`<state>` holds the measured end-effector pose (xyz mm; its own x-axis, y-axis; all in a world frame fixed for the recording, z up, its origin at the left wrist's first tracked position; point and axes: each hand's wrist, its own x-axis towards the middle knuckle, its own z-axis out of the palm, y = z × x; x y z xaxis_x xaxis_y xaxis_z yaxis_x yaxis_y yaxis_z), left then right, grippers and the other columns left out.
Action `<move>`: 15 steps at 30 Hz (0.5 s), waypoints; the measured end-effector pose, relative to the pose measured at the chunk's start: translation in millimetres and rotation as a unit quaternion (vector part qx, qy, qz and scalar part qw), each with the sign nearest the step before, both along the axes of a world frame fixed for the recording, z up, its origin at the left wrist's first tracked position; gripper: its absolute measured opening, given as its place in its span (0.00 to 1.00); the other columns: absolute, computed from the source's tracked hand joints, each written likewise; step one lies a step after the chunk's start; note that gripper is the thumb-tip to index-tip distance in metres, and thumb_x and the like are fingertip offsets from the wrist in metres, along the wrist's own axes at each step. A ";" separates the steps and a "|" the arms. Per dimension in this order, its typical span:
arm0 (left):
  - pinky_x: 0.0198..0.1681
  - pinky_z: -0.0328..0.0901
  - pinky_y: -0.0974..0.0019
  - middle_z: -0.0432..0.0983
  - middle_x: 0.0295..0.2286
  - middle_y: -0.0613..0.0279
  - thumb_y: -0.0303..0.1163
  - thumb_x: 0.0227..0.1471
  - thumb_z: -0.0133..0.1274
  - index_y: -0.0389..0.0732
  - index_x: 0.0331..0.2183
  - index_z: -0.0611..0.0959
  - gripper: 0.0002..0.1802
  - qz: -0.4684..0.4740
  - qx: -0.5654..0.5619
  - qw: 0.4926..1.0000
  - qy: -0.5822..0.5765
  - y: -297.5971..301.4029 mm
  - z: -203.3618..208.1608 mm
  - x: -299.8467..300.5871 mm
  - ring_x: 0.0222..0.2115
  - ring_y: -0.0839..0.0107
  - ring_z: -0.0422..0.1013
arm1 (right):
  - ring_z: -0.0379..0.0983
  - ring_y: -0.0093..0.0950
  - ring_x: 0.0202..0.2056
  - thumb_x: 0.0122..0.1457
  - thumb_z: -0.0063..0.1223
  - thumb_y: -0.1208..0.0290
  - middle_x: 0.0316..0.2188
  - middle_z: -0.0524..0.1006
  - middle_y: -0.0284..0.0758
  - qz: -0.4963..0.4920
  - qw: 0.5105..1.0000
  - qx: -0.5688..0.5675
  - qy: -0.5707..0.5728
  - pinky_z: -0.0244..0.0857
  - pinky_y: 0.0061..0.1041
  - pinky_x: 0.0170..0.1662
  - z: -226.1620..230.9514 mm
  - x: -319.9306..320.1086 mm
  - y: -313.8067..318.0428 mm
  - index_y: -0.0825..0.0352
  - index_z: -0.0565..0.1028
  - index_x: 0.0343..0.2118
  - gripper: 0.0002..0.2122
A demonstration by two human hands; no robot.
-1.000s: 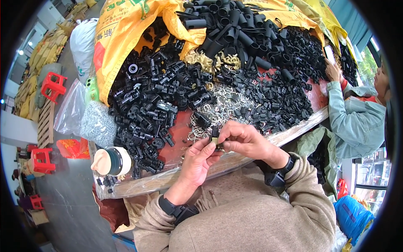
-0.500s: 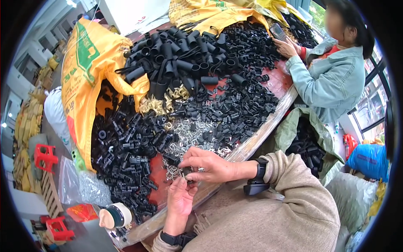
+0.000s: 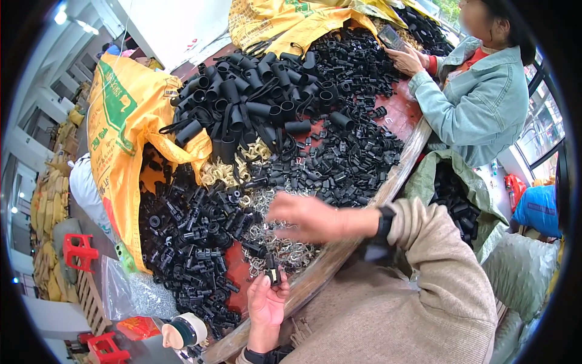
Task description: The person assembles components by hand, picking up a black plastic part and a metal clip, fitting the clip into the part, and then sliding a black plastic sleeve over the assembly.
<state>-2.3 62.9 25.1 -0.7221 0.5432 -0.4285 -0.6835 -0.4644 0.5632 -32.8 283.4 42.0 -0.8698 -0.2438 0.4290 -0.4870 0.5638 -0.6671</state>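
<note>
Left hand [image 3: 267,303] clamps small black clip [image 3: 274,276]; right hand [image 3: 303,215], fingers apart, over metal rings [image 3: 285,249]. Big unsorted pile [image 3: 200,242] left on bench [image 3: 339,258].

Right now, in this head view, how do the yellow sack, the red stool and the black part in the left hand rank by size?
1. yellow sack
2. red stool
3. black part, held in the left hand

Hands parted — right hand [image 3: 306,215] lifted off black clip [image 3: 273,276], now blurred over silver rings [image 3: 285,249]; left hand [image 3: 267,303] alone pinches clip, lower near table edge [image 3: 339,255].
</note>
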 end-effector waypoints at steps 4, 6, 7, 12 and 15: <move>0.24 0.66 0.74 0.71 0.26 0.52 0.31 0.48 0.47 0.29 0.35 0.71 0.14 -0.011 0.006 0.999 0.044 4.9 1.5 1.3 0.21 0.70 0.69 | 0.65 0.35 0.31 0.38 0.52 0.70 0.29 0.67 0.38 -0.228 0.945 0.191 0.136 0.60 0.33 0.31 -3.7 -64.4 73.1 0.65 0.69 0.26 0.10; 0.24 0.66 0.75 0.71 0.26 0.52 0.31 0.48 0.47 0.29 0.35 0.71 0.15 -0.013 0.006 0.998 0.065 5.6 0.3 -0.5 0.21 0.71 0.68 | 0.65 0.34 0.31 0.39 0.50 0.69 0.28 0.68 0.37 -0.330 0.892 0.286 0.115 0.59 0.34 0.30 -15.5 -95.3 106.8 0.65 0.69 0.26 0.10; 0.24 0.66 0.75 0.71 0.26 0.52 0.31 0.48 0.47 0.29 0.35 0.71 0.15 -0.015 0.007 0.998 0.068 5.0 0.7 -0.5 0.21 0.71 0.68 | 0.66 0.34 0.31 0.39 0.51 0.68 0.28 0.68 0.37 -0.342 0.879 0.320 0.091 0.59 0.35 0.31 -23.6 -104.4 123.6 0.65 0.70 0.26 0.10; 0.22 0.64 0.77 0.70 0.26 0.53 0.32 0.47 0.48 0.31 0.37 0.69 0.17 -0.035 -0.017 0.998 0.050 1.8 -0.8 3.2 0.22 0.70 0.67 | 0.67 0.34 0.31 0.40 0.52 0.65 0.29 0.69 0.37 -0.343 0.874 0.342 -0.018 0.59 0.35 0.33 -46.1 -100.1 143.4 0.65 0.70 0.26 0.11; 0.22 0.64 0.77 0.70 0.26 0.52 0.32 0.47 0.48 0.32 0.38 0.68 0.17 -0.024 -0.022 0.998 0.044 2.6 -1.2 3.3 0.21 0.70 0.67 | 0.68 0.33 0.29 0.39 0.54 0.64 0.27 0.70 0.37 -0.307 0.897 0.318 -0.022 0.60 0.32 0.31 -38.7 -91.9 144.8 0.66 0.70 0.26 0.13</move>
<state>1.0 65.5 23.9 -0.7314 0.5608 -0.3880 -0.6512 -0.4055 0.6415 -124.7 428.3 3.2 -0.9366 0.1033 0.3348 0.0640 0.9899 -0.1264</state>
